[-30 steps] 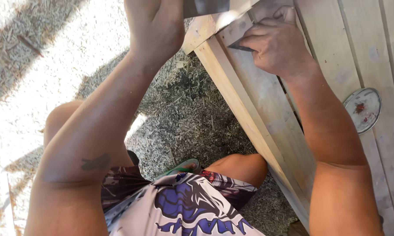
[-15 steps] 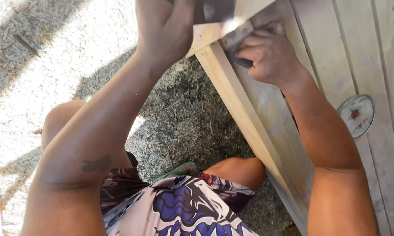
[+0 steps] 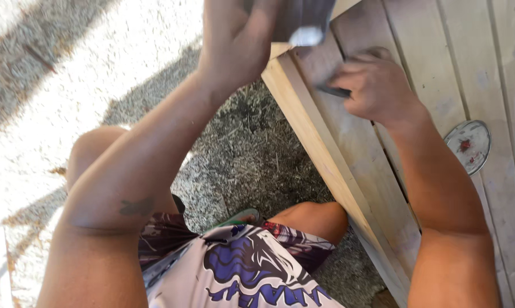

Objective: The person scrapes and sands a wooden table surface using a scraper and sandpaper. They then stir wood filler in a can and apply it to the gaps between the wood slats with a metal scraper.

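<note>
Both hands shifted right vs 1 s ago: left hand now sits further over the corner of the wooden frame, right hand slid along the plank away from the corner.

Left hand: raised at the top edge, fingers curled closed around a flat grey metal blade. Blade is blurred; its bright lower edge sits just above the frame corner. Can't tell if it touches the wood.

Right hand: knuckles up, fingers bunched together and pressed down on the plank, pinching a thin dark strip that pokes out on the corner side. Can't tell what the strip is.

Frame: pale planks running diagonally from top centre to bottom right, edge rail nearest the knees. Round metal lid with red specks lies on a plank, just beside the right forearm.

Ground under the frame is covered in wood shavings, half in shade. Patterned shorts and a green sandal at bottom.
</note>
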